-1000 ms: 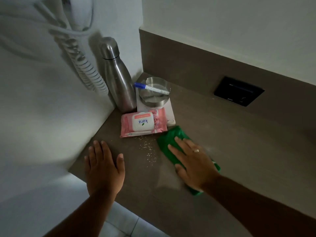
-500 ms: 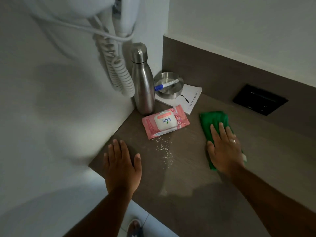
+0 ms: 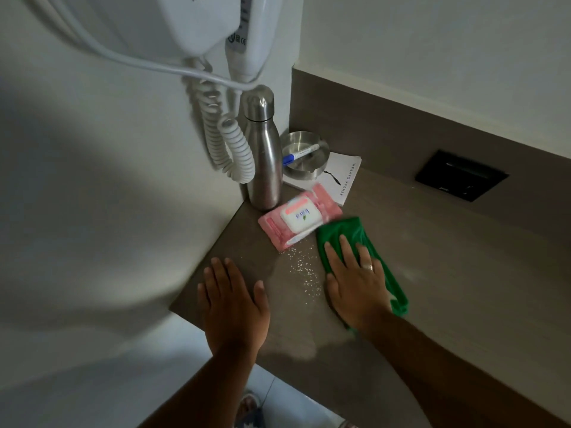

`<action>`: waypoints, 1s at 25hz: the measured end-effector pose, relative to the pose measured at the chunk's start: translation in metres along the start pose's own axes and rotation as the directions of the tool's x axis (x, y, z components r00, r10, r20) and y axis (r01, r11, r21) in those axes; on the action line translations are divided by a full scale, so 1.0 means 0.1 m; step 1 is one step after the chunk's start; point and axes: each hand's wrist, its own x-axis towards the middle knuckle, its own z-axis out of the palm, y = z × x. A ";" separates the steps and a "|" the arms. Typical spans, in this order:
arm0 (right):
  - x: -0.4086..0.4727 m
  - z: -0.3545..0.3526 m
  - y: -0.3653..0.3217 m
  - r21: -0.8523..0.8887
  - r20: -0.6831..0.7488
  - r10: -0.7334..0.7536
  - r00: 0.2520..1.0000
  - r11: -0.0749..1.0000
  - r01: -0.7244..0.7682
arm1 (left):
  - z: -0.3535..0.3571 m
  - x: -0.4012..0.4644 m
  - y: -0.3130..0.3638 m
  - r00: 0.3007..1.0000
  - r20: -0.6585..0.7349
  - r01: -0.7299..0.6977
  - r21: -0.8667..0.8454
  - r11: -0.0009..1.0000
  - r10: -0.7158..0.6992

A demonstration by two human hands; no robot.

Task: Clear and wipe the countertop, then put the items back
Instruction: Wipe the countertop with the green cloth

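Right hand [image 3: 355, 285] presses flat on green cloth [image 3: 364, 239]; left hand [image 3: 231, 301] lies open-palmed, grasping nothing, on the countertop [image 3: 432, 273].
Behind the cloth, a steel bowl [image 3: 304, 156] holds a pen [image 3: 300, 153]; the wipes pack [image 3: 299, 216] touches the cloth.

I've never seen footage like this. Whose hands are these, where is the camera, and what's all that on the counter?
No machine here: a person wears a camera on the head, looking down at their own hands. The left hand lies flat on the brown countertop. The right hand presses a green cloth to wipe. Scattered white crumbs lie between them. Behind stand a steel bottle, a pink wipes pack, and a metal dish holding a pen, resting on a booklet.
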 end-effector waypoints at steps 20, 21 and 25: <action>-0.83 0.27 -0.30 0.089 0.065 0.219 0.974 0.970 -0.225 | -0.02 0.01 -0.03 1.000 -0.004 0.000 -0.023 1.000 0.000; -0.63 0.24 -0.30 0.101 0.062 0.228 0.972 0.967 -0.233 | -0.01 0.00 -0.03 1.000 -0.006 -0.003 -0.023 1.000 0.003; -0.30 0.14 -0.35 0.142 0.034 0.268 0.963 0.952 -0.270 | -0.02 -0.01 -0.05 1.000 -0.020 -0.020 -0.031 0.999 0.019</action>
